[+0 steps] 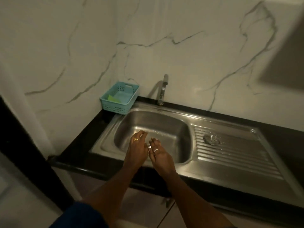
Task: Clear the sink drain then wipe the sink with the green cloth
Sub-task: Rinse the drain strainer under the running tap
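Both hands, left [137, 146] and right [158, 153], hover empty, fingers loose, over our sink [172, 124]; strainer [211, 139] parked aside, baring the drain.

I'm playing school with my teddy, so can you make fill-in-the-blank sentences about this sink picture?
1. The blue basket sits to the ____ of the tap.
2. The round drain strainer lies on the ribbed ____.
3. The left hand and the right hand are both over the sink ____.
4. The green cloth lies inside the ____.

Missing words: left; draining board; bowl; basket
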